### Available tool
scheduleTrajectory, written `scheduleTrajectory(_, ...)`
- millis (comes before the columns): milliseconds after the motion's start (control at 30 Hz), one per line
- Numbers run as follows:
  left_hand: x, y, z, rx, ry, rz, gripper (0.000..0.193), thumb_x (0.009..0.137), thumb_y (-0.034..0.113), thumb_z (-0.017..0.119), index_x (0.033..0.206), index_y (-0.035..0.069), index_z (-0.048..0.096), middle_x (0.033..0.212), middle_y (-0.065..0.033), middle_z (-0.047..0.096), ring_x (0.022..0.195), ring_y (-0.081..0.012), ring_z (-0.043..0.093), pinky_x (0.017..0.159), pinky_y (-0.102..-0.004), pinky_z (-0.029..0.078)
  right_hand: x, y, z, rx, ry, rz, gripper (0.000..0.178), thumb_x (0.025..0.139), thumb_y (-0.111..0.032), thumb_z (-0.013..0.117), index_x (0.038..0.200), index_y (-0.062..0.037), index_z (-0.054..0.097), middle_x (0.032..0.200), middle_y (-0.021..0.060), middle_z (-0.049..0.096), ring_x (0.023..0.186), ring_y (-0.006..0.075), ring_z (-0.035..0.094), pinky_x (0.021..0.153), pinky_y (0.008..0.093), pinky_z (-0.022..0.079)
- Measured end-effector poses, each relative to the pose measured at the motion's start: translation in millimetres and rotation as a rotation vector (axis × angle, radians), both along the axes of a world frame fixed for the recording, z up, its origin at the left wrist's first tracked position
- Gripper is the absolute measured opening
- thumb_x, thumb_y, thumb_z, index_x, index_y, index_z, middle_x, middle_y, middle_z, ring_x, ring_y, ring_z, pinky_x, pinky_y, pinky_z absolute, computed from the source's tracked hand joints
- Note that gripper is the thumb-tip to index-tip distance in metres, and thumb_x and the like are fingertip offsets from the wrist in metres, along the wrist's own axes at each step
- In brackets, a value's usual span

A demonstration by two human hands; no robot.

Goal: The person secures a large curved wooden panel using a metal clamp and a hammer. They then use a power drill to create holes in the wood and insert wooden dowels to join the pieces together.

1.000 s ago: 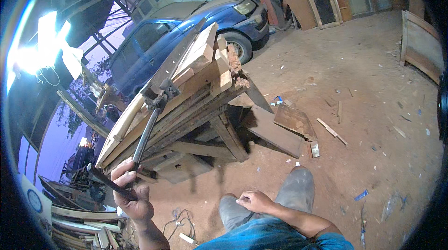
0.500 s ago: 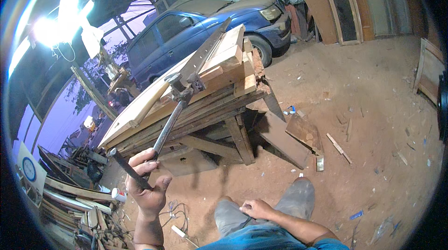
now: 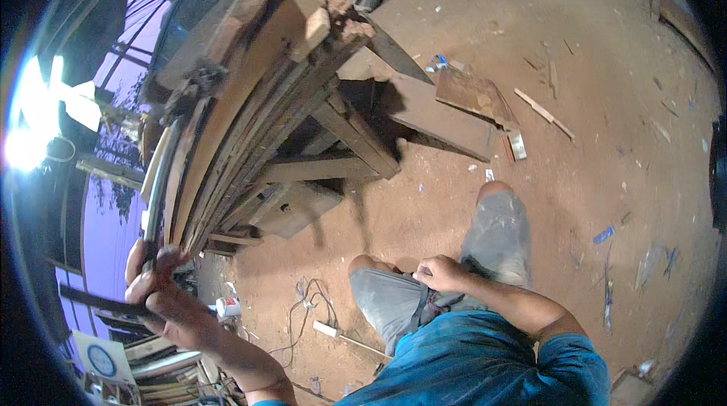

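Firmly, my left hand [image 3: 163, 292] holds a long grey metal rod [image 3: 160, 188], best kept steady; my right hand's [image 3: 441, 273] grip I can't tell.

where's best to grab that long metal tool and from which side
Probably by the near end of the metal tool's slim bar, coming from the person's side, where the left hand holds it. The bar is narrow enough for fingers to wrap, while the far end carries a bulky head close to the stacked wood, seemingly leaving less finger room.
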State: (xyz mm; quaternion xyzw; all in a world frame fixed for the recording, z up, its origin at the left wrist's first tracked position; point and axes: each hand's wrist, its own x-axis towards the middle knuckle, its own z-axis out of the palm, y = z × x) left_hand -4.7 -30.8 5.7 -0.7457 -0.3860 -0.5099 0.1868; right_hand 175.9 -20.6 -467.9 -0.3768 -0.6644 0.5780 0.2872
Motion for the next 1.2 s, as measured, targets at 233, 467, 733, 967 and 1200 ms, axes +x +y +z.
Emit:
scheduleTrajectory(233, -3.0, -0.8, 0.8, -0.010, -0.026, 0.115, 0.036, 0.111, 0.043, 0.048, 0.120, 0.009, 0.054, 0.142, -0.0265, 0.054, 0.088, -0.0255, 0.071, 0.080, -0.0354, 0.062, 3.5, -29.0, -18.5, 0.035, -0.166, 0.010, 0.031, 0.093, -0.032, 0.072, 0.095, -0.0018, 0.076, 0.091, 0.0192, 0.076, 0.085, 0.0365, 0.074, 0.079, 0.0480, 0.057)
scheduleTrajectory(467, 3.8, -3.1, -8.5, -0.024, -0.085, 0.086, 0.039, 0.108, 0.050, 0.052, 0.112, 0.011, 0.053, 0.140, -0.0249, 0.054, 0.080, -0.0199, 0.067, 0.078, -0.0319, 0.059, -1.4, -36.7, -10.2, -0.010, -0.167, 0.081, 0.032, 0.093, -0.033, 0.072, 0.097, -0.0012, 0.077, 0.094, 0.0207, 0.076, 0.090, 0.0354, 0.074, 0.082, 0.0434, 0.057)
scheduleTrajectory(733, -8.5, -19.0, -2.5, -0.449, -0.116, -0.375, 0.037, 0.095, 0.040, 0.076, 0.099, 0.010, 0.054, 0.138, -0.0217, 0.044, 0.091, -0.0335, 0.074, 0.067, -0.0359, 0.063, 1.3, 57.0, 155.2, -0.219, 0.147, -0.177, 0.031, 0.098, -0.032, 0.069, 0.093, -0.0015, 0.072, 0.084, 0.0164, 0.074, 0.075, 0.0203, 0.069, 0.072, 0.0404, 0.054)
scheduleTrajectory(967, -41.9, 39.0, 68.1, -0.656, -0.301, 0.058, 0.028, 0.105, 0.025, 0.047, 0.117, 0.003, 0.059, 0.123, -0.0186, 0.056, 0.112, -0.0330, 0.056, 0.097, -0.0438, 0.046, 63.4, 92.4, 321.2, -0.179, -0.071, -0.389, 0.029, 0.098, -0.029, 0.073, 0.102, -0.0002, 0.074, 0.082, 0.0078, 0.072, 0.074, 0.0143, 0.064, 0.070, 0.0333, 0.052)
scheduleTrajectory(1200, -136.1, 221.1, 132.1, -1.094, -0.018, 0.848, 0.074, 0.092, 0.049, 0.073, 0.133, -0.010, 0.055, 0.120, -0.0314, 0.066, 0.108, -0.0451, 0.065, 0.099, -0.0526, 0.050, 137.1, 34.0, 465.5, -0.485, -0.177, -0.529, 0.025, 0.101, -0.023, 0.069, 0.090, -0.0002, 0.071, 0.075, -0.0001, 0.064, 0.066, 0.0091, 0.053, 0.062, 0.0304, 0.046)
